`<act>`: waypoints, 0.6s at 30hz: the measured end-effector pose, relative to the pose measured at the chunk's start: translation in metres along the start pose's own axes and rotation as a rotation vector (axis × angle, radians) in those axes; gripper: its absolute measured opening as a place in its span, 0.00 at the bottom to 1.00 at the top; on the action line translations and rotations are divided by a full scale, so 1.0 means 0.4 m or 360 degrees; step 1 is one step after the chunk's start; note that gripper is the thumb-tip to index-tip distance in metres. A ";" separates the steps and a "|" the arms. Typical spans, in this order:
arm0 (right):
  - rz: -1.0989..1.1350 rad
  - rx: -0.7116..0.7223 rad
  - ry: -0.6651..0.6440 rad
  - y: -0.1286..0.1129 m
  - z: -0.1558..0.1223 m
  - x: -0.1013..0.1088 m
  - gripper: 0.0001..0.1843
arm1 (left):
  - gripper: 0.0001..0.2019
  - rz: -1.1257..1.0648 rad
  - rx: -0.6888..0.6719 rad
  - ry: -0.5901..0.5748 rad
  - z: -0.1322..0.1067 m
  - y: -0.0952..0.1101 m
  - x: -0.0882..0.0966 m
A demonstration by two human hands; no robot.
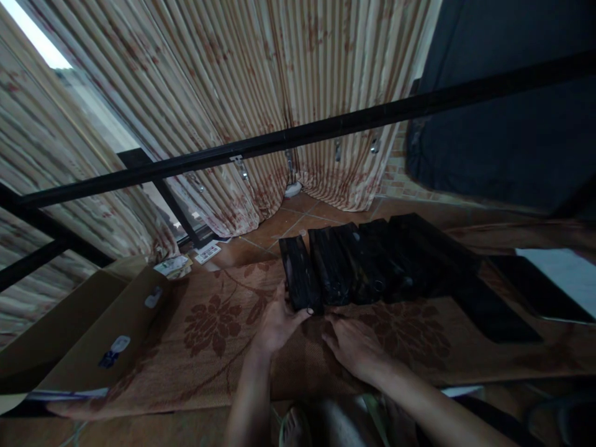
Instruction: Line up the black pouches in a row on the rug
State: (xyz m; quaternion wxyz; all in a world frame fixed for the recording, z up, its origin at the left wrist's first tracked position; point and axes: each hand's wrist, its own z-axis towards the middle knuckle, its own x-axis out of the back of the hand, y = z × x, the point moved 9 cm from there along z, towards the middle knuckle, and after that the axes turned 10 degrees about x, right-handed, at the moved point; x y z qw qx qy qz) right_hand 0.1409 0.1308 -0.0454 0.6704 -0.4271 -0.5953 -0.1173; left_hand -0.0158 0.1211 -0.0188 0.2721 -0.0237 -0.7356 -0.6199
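A row of several black zippered pouches (330, 267) lies on the brown floral cloth (218, 347). My left hand (274, 323) grips the leftmost black pouch (300, 273), with the fingers along its left side and the thumb at its near end, beside a small ring. My right hand (354, 344) rests just right of that near end. Its fingers are partly bent and apart, and I see nothing in them. Whether its fingertips touch the pouch is hard to make out in the dim light.
An open cardboard box (97, 329) stands at the left end of the cloth. To the right lie a flat black piece (496, 310), a dark tablet-like slab (535, 285) and white paper (568, 270). A black metal rail (279, 139) crosses before striped curtains (242, 74).
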 end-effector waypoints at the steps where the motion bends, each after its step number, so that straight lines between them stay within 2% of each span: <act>1: 0.0009 -0.0004 0.0000 0.001 -0.001 -0.001 0.19 | 0.35 0.0056 -0.0051 0.0025 -0.001 0.011 0.002; 4: 0.0027 -0.0008 0.0000 0.003 -0.004 -0.002 0.18 | 0.28 0.0306 -0.0126 0.0126 0.004 0.028 0.004; 8: 0.0044 0.0002 0.0007 0.007 -0.007 0.000 0.19 | 0.20 0.0559 -0.0069 0.0278 0.022 0.022 0.009; 13: 0.0035 -0.0027 -0.0025 0.016 -0.013 0.006 0.20 | 0.20 0.0729 -0.0012 0.0399 0.045 0.021 0.015; 16: 0.0051 -0.0035 -0.0068 0.019 -0.020 0.009 0.21 | 0.21 0.0765 0.0034 0.0360 0.055 0.012 0.013; 18: 0.0066 -0.0030 -0.0075 0.021 -0.026 0.012 0.21 | 0.22 0.0681 0.0016 0.0255 0.057 0.003 0.006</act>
